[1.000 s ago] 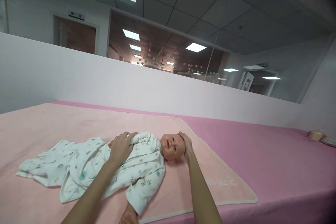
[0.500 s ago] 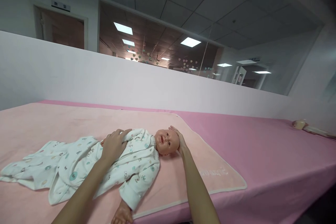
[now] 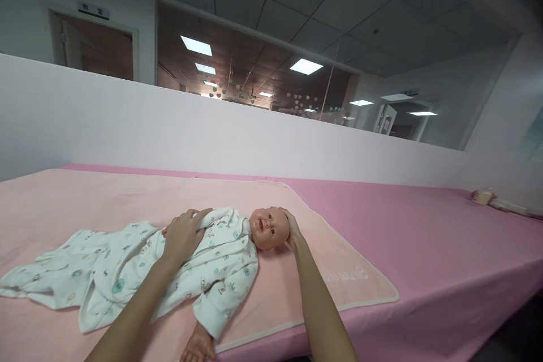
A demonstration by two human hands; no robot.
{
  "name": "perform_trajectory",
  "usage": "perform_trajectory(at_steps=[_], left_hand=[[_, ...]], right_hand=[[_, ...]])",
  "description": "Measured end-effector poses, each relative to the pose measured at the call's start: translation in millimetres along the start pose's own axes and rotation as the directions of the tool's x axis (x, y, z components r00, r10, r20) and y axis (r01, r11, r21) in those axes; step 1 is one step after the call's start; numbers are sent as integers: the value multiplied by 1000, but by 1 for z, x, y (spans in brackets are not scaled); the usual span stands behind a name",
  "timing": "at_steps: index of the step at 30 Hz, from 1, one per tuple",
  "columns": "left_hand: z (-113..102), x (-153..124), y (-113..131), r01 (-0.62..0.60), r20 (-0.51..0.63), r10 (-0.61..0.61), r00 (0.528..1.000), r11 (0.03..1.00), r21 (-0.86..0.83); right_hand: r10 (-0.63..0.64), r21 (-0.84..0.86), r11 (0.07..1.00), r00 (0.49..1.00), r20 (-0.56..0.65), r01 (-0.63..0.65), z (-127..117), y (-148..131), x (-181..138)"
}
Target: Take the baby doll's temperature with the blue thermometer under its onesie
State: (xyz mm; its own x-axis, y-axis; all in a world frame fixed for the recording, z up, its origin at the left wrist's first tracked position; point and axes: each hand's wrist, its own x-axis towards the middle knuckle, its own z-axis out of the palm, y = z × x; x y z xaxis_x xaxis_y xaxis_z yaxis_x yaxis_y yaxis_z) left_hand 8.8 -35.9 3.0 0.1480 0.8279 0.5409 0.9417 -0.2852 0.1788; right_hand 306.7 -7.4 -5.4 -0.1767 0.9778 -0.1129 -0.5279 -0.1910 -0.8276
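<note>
A baby doll [image 3: 268,228] lies on its back, its head to the right and face turned toward me. It wears a white printed gown [image 3: 229,263] that spreads out to the left. My left hand [image 3: 183,237] rests flat across the doll's belly, fingers stretched out and a little apart. Around the crown of the head, my right hand [image 3: 293,229] is cupped against its far right side; most of its fingers are hidden behind the head. One bare doll hand [image 3: 198,346] pokes out of the near sleeve at the bottom.
Under the doll is a peach blanket [image 3: 339,271] with a pale edge, spread over a pink table cover [image 3: 424,237]. A white low wall [image 3: 212,136] with a window above stands behind. At the far right lies another doll-like object [image 3: 483,197], partly blurred.
The fingers of my right hand, which stuck up past the top of the doll's head, now curl closer behind it. My left hand stays in place. The view has shifted slightly.
</note>
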Motion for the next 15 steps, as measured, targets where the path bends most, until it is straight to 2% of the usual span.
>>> perform_trajectory(at_steps=[4, 9, 15], left_hand=[[-1, 0, 0, 4, 2, -4, 1000, 1000, 4], [-2, 0, 0, 2, 1, -2, 1000, 1000, 6], [-3, 0, 1, 6, 9, -6, 1000, 1000, -5]], right_hand=[[89, -34, 996, 992, 94, -86, 6, -3, -5], [38, -22, 999, 999, 20, -38, 4, -1, -3], [55, -25, 998, 998, -19, -56, -1, 2, -2]])
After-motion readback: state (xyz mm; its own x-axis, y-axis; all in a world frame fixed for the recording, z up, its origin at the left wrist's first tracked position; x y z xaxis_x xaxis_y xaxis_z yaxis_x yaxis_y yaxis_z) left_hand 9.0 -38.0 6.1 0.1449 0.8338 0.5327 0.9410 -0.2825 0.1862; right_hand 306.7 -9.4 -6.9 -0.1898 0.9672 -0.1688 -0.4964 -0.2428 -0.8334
